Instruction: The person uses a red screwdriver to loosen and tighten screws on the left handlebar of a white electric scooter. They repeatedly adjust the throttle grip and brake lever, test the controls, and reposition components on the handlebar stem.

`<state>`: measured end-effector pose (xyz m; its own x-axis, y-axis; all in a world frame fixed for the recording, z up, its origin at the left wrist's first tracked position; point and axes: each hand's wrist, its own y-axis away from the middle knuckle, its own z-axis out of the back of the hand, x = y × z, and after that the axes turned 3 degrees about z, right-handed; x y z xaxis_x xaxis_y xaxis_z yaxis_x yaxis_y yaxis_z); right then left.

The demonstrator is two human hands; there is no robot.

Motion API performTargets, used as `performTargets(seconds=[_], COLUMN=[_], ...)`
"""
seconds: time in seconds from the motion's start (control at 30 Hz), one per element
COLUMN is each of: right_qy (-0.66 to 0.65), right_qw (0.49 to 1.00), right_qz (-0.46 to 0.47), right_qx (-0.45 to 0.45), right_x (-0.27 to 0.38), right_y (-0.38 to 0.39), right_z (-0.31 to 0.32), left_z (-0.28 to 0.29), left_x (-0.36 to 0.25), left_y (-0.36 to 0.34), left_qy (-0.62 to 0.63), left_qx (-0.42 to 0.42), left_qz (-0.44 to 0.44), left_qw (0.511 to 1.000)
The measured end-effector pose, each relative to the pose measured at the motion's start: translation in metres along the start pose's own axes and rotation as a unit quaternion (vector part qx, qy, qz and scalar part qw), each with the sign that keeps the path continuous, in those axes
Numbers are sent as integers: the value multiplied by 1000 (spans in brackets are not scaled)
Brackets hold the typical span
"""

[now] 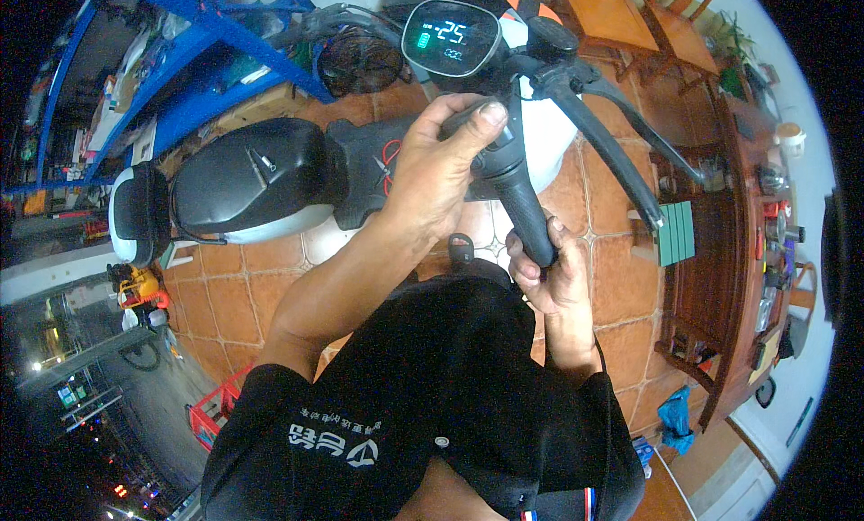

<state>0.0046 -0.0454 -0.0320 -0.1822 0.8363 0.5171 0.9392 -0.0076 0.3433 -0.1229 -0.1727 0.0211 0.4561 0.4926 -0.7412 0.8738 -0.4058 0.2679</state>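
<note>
A black ribbed handlebar grip (520,197) slants down toward me from a scooter's handlebar. My right hand (560,276) is closed around its lower end, fingers and thumb pressed on the rubber. Higher up, my left hand (434,166) is closed on the black switch housing (497,143) at the grip's inner end, thumb on top; its other fingers are partly hidden. Just above that hand is a lit display (452,38). Two black brake levers (612,154) reach out to the right of the grip.
The scooter's black seat (243,166) extends left, with a small silver tool (265,161) on it. Red-handled pliers (388,166) lie on the footboard. Blue shelving (202,35) stands at upper left, a wooden cabinet (733,278) at right. A red crate (216,406) sits at lower left.
</note>
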Motion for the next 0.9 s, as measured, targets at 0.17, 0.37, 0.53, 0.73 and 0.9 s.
performTargets(seconds=[0.17,0.37,0.53,0.73,0.9], right_qy=[-15,252,516,567,585], right_qw=[999,958,786,694,685], right_qz=[-1,138,340,441,431], right_qx=[29,12,34,45,57], right_x=[-2,-11,-12,-12,-9], right_y=[0,3,4,-3,-4], right_z=[2,-7,-10,-23,-29], left_z=[5,12,24,41,49], left_x=[4,-3,-27,-29,-28], left_y=[-4,-6,-9,-5,-2], left_qy=[-13,-18,-42,-127,-152], left_qx=[-1,-29,23,74,80], left_qz=[-2,15,62,72,59], left_qw=[1000,999,997,987,983])
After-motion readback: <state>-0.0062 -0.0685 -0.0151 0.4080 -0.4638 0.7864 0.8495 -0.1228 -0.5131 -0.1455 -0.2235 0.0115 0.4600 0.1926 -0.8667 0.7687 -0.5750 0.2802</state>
